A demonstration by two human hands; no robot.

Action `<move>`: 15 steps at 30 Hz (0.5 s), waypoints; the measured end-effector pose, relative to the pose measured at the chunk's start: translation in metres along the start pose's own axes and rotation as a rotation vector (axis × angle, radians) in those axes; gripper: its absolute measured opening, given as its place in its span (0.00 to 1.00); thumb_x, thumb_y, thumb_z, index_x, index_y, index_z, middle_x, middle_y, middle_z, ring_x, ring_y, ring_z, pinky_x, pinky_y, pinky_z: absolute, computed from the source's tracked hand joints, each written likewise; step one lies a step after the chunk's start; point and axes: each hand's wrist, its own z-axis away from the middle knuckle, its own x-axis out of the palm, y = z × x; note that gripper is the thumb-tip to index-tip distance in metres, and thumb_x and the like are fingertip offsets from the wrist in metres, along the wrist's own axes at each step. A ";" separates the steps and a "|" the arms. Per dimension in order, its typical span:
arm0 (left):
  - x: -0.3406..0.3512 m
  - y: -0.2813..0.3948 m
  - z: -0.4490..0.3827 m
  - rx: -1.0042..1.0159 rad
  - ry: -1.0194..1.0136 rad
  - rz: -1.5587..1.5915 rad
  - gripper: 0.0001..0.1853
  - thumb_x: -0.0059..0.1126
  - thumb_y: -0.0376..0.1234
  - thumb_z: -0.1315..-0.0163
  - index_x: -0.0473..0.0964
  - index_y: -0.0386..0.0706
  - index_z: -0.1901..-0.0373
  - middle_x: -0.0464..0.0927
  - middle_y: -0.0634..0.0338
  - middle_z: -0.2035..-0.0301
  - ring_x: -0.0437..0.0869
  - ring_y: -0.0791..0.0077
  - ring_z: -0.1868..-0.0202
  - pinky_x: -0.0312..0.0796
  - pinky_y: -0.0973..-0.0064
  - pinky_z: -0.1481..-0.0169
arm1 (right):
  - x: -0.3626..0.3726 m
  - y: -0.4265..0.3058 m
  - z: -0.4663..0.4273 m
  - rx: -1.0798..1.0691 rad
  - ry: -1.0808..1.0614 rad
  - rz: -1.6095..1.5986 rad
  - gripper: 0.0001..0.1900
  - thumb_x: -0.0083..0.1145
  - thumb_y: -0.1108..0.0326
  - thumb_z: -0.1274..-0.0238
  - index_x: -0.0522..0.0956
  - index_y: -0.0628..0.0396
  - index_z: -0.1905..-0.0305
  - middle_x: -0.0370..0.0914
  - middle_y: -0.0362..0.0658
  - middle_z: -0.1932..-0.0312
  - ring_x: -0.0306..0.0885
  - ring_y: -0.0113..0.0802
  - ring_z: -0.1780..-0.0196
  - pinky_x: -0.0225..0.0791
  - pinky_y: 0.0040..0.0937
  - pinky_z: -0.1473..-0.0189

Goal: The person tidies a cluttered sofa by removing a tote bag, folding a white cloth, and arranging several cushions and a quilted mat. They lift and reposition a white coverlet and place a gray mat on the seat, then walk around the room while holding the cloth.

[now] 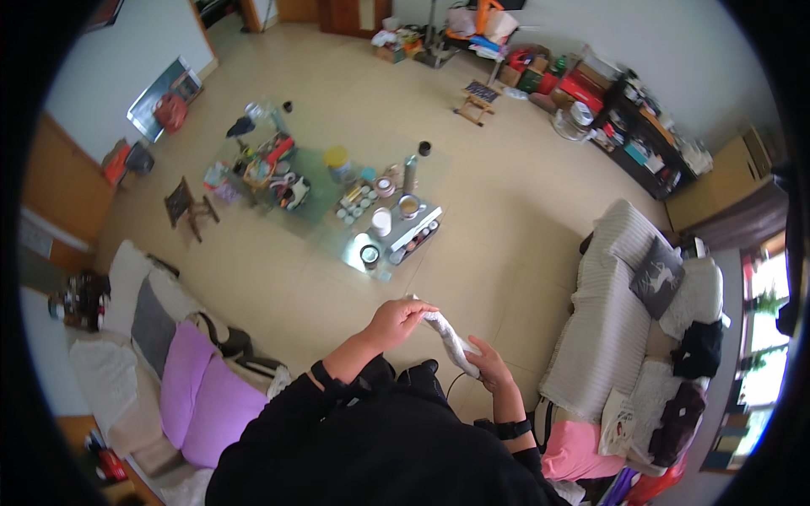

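Observation:
A strip of white cloth [448, 335], rolled or folded lengthwise, stretches between my two hands in front of my body. My left hand [395, 324] grips its upper end, fingers pointing right, and a small bit of cloth pokes out beyond them. Lower and to the right, my right hand [490, 365] holds the other end, with the palm side partly hidden. Between the hands the cloth sags in a slight curve above the tiled floor. Dark bands circle both wrists.
Ahead stands a glass coffee table [310, 221] crowded with jars, a cup [409, 205] and a basket [259, 172]. Sofas flank me, the left one bearing purple cushions [212, 405], the right one a striped cover [601, 335]. Folding stools [188, 207] stand on the floor.

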 end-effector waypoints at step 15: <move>-0.069 -0.049 0.060 -0.170 -0.038 -0.398 0.20 0.51 0.30 0.42 0.71 0.47 0.45 0.78 0.49 0.69 0.79 0.55 0.67 0.70 0.64 0.61 | 0.074 -0.012 -0.006 -0.229 0.106 -0.120 0.29 0.54 0.83 0.49 0.64 0.63 0.38 0.73 0.46 0.48 0.72 0.31 0.48 0.64 0.27 0.45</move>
